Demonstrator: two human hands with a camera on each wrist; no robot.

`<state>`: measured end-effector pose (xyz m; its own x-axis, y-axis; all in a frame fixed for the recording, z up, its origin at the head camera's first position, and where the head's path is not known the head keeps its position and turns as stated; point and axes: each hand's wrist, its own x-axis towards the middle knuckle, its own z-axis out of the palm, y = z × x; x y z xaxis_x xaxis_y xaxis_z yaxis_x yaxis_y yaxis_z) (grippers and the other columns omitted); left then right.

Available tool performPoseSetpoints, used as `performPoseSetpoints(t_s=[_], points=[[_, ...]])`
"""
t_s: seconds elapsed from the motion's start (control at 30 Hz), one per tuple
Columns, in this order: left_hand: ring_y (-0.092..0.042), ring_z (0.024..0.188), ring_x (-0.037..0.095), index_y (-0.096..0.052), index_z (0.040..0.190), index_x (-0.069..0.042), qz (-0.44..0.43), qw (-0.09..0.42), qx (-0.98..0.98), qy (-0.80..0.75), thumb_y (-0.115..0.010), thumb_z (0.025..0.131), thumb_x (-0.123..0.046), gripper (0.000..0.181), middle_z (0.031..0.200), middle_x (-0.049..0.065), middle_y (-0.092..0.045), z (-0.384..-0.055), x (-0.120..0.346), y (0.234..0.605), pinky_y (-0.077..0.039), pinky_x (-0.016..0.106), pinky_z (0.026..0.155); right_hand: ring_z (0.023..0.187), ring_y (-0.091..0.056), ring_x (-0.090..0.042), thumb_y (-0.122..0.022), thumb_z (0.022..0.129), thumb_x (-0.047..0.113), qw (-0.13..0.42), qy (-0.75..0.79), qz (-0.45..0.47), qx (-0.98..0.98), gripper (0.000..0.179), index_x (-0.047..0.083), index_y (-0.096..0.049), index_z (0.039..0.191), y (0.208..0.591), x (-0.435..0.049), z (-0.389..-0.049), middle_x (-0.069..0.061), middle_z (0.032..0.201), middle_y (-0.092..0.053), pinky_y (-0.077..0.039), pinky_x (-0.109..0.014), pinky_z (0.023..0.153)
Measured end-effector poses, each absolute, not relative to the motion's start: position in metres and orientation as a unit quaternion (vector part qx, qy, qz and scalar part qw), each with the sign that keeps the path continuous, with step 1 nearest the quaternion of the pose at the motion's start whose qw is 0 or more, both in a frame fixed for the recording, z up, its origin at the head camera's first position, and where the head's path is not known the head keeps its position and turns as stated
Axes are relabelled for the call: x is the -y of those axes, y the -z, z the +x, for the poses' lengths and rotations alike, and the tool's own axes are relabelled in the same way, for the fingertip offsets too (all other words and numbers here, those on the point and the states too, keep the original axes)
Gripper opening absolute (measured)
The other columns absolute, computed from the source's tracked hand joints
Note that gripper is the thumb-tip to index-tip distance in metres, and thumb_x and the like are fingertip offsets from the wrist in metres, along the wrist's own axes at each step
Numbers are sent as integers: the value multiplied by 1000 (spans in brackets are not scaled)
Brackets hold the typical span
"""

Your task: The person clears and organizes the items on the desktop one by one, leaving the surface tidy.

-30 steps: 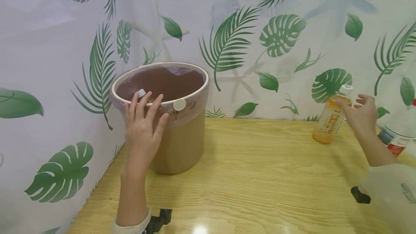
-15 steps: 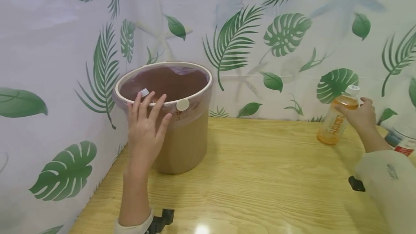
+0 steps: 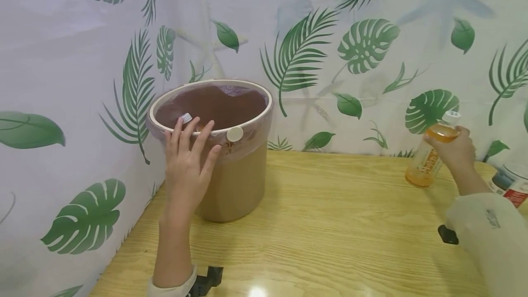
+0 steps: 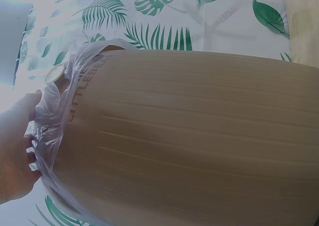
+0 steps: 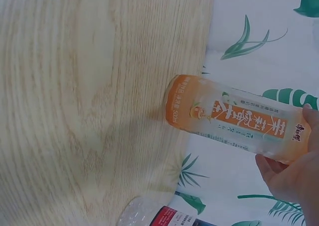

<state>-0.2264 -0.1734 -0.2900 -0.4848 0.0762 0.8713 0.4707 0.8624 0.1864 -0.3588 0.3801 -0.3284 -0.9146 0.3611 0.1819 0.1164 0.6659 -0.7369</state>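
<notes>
My left hand (image 3: 185, 173) lies against the near side of a brown trash bin (image 3: 235, 187), its straight fingers reaching over the cream rim. A clear plastic bag (image 4: 55, 116) lines the bin and folds down outside it. Just past those fingertips, a white bottle cap (image 3: 186, 117) shows inside the bin; what is below it is mostly hidden. At the right, my right hand (image 3: 457, 150) grips the upper part of an orange-labelled plastic drink bottle (image 3: 425, 164) with a white cap. The bottle stands slightly tilted by the table's back edge, its base at the tabletop.
Another clear plastic bottle with a red label (image 5: 164, 217) is right of the held one, partly cut off in the head view. The wooden table (image 3: 330, 223) meets a leaf-patterned sheet (image 3: 305, 58) at the back and left.
The right hand has closed round the drink bottle's upper part, where its fingers were spread beside it before. The left hand stays at the bin rim. The head view has shifted slightly.
</notes>
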Motion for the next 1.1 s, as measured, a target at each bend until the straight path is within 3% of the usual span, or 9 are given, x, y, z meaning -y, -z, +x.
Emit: performPoseSetpoints(t_s=[0.8, 1.1], points=[[-17, 135, 30, -50, 131, -13, -163, 471, 842, 207, -30, 96, -51, 55, 138, 12, -38, -228, 174, 286, -3, 44, 110, 124, -16, -56, -52, 87, 50, 151, -407, -86, 897, 95, -5, 2, 143, 329, -370, -326, -36, 143, -3, -26, -67, 93], [-19, 134, 33, -51, 130, -13, -165, 475, 839, 208, -30, 97, -51, 55, 136, 14, -40, -231, 175, 286, -3, 45, 110, 121, -19, -58, -52, 88, 48, 150, -399, -66, 902, 94, -5, 3, 143, 322, -362, -311, -39, 141, -6, -29, -68, 89]])
